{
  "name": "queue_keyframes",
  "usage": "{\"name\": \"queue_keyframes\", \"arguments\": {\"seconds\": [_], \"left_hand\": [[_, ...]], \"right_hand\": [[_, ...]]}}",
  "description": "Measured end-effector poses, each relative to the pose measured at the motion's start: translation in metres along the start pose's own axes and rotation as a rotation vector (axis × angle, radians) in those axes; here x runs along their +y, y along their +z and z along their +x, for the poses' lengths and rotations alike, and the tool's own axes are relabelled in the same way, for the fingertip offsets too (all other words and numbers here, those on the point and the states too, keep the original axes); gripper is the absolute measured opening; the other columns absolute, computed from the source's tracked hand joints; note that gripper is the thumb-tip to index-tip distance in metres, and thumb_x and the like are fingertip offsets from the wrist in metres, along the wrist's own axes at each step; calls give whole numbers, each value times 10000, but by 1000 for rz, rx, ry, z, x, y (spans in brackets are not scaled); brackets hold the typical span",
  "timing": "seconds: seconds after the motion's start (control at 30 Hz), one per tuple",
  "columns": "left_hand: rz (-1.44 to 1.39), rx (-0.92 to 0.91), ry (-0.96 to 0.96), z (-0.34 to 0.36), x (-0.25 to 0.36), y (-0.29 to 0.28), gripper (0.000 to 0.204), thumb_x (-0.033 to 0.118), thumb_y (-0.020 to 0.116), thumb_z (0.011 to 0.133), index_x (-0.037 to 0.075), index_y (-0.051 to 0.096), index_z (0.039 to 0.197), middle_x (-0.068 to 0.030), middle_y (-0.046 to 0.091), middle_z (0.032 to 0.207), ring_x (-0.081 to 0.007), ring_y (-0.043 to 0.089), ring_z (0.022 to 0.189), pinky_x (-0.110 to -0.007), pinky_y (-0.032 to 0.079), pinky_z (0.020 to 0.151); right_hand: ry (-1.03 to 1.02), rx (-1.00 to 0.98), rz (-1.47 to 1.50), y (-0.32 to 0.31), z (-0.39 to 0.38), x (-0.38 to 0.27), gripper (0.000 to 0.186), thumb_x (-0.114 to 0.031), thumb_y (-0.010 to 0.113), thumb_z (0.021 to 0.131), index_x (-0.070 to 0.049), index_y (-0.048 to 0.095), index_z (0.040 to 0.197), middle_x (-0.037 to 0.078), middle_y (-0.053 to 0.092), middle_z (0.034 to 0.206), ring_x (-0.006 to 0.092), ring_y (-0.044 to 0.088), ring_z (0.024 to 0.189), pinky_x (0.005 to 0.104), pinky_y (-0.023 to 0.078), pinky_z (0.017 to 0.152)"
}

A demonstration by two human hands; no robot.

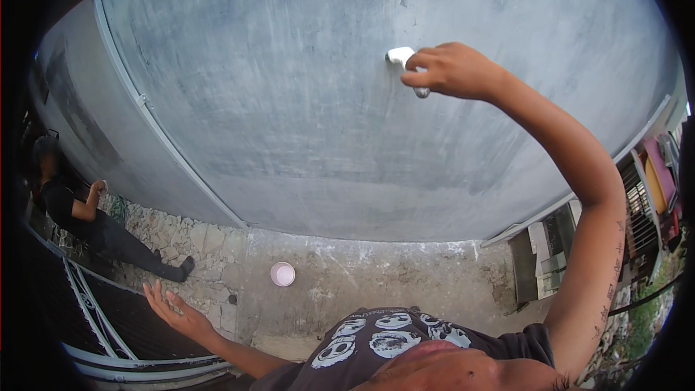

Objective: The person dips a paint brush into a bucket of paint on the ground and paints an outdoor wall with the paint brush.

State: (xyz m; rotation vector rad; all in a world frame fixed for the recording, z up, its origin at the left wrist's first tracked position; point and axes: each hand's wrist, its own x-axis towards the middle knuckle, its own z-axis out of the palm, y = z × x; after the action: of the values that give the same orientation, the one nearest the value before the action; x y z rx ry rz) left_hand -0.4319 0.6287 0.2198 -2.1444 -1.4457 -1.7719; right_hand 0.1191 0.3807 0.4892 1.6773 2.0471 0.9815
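Note:
My right hand (452, 71) is raised high against the grey wall (304, 116), fingers closed around the handle of a paintbrush (400, 56). The brush has a white body, and its dark tip points left at the wall surface. Its handle end sticks out below my fingers. Low on the left, my left hand (181, 315) is held out with its fingers spread and nothing in it. A small pinkish-white bucket (283, 274) stands on the concrete ground below the wall, to the right of my left hand and apart from it.
At the far left another person (79, 203) in dark clothes stands on broken rubble (206, 246). A metal gate with white bars (94, 311) lies at lower left. Glass panes and boards (546, 250) lean at right, near a rack with coloured panels (655, 174).

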Motion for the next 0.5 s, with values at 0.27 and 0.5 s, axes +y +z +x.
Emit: {"name": "queue_keyframes", "arguments": {"seconds": [0.27,0.5], "left_hand": [[-147,-79,31,9,33,44,506,388,421,1119,-42,626,1288,-198,523,1479,-354,518,1346,-498,427,1089],[-113,-73,-34,-6,18,24,505,386,433,1116,-49,617,1296,-189,536,1461,-333,566,1274,-489,438,1064]], "right_hand": [[87,471,-280,-170,19,140,151,-92,729,921,-80,628,1033,88,733,1045,227,744,863,334,651,694],[40,292,-383,-55,31,73,188,-60,710,916,-111,581,1042,93,674,1029,220,711,864,318,597,621]]}}
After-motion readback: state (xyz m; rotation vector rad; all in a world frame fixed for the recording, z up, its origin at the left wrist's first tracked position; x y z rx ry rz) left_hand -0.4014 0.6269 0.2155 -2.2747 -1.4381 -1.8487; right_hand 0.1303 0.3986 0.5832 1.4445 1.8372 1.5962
